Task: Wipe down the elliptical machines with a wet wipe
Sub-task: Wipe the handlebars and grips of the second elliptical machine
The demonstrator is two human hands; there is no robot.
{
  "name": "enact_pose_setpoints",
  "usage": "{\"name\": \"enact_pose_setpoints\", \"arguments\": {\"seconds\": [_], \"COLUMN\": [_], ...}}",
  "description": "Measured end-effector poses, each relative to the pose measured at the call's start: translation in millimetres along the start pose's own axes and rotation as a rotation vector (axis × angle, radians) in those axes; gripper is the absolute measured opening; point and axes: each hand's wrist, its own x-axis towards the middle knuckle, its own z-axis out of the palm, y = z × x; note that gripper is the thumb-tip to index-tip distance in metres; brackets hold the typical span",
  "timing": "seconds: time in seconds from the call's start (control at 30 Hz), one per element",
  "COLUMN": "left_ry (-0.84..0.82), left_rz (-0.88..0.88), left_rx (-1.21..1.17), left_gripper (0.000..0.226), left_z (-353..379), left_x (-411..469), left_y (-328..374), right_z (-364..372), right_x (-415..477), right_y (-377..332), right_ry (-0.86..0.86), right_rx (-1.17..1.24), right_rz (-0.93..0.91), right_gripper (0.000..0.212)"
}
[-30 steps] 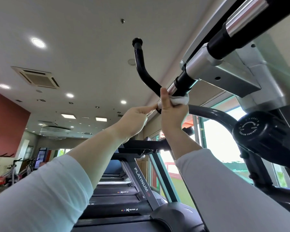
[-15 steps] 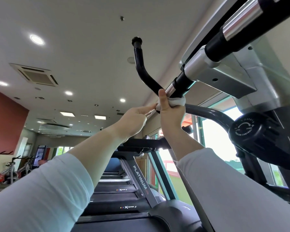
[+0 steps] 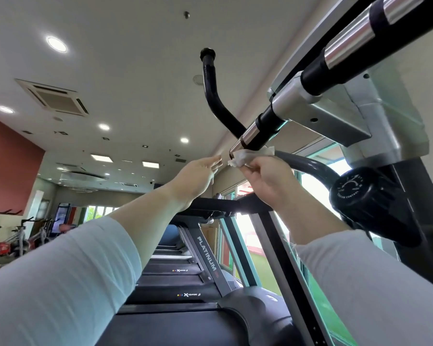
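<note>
Just under the chrome tip of the bar (image 3: 248, 136), pinches the wipe (image 3: 249, 156) in the right hand (image 3: 268, 178), holds the left hand (image 3: 198, 176) flat and empty beside it, and, with so light a pinch, risks dropping the wipe or missing the tip.

Your single head camera sits low, close under the elliptical bar (image 3: 348, 43), tilted up and forward: ceiling (image 3: 135, 46) fills the top, treadmills (image 3: 175, 283) run ahead below.
</note>
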Motion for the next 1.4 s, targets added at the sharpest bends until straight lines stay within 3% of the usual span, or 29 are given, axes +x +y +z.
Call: {"name": "enact_pose_setpoints", "arguments": {"seconds": [0.07, 0.17, 0.23, 0.5, 0.63, 0.77, 0.87, 0.97, 1.13, 1.3, 1.4], "left_ry": [-0.002, -0.016, -0.028, -0.013, -0.014, -0.036, -0.031, -0.015, -0.016, -0.005, -0.005], "left_rz": [0.006, -0.014, -0.046, -0.156, -0.151, -0.135, -0.131, -0.139, -0.137, -0.130, -0.134], "left_rx": [0.008, -0.055, -0.091, -0.337, -0.398, -0.421, -0.432, -0.458, -0.454, -0.469, -0.462], "left_gripper": [0.071, 0.071, 0.071, 0.071, 0.069, 0.070, 0.070, 0.070, 0.072, 0.073, 0.072], "left_z": [-3, -5, -5, 1, 6, 7, 8, 9, 12, 14, 13], "left_x": [1, 4, 4, 7, 8, 9, 11, 12, 12, 13, 13], "left_y": [2, 7, 10, 10, 11, 7, 5, 3, 2, 1, 1], "right_z": [2, -4, -3, -1, -3, -4, 1, 5, 8, 8, 11], "right_x": [1, 17, 22, 12, 8, 15, 11, 7, 6, 11, 4], "right_y": [5, 20, 21, 14, 12, 3, -5, -7, -1, 4, -6], "right_ry": [-0.017, 0.138, 0.251, 0.317, 0.324, 0.228, 0.205, 0.256, 0.303, 0.237, 0.289], "right_rx": [-0.139, -0.656, -0.830, -0.655, -0.694, -0.782, -0.731, -0.573, -0.576, -0.621, -0.565], "right_rz": [-0.080, -0.215, -0.272, -0.320, -0.390, -0.294, -0.241, -0.341, -0.473, -0.326, -0.345], "right_gripper": [0.014, 0.035, 0.044, 0.041, 0.043, 0.047, 0.034, 0.037, 0.041, 0.042, 0.035]}}
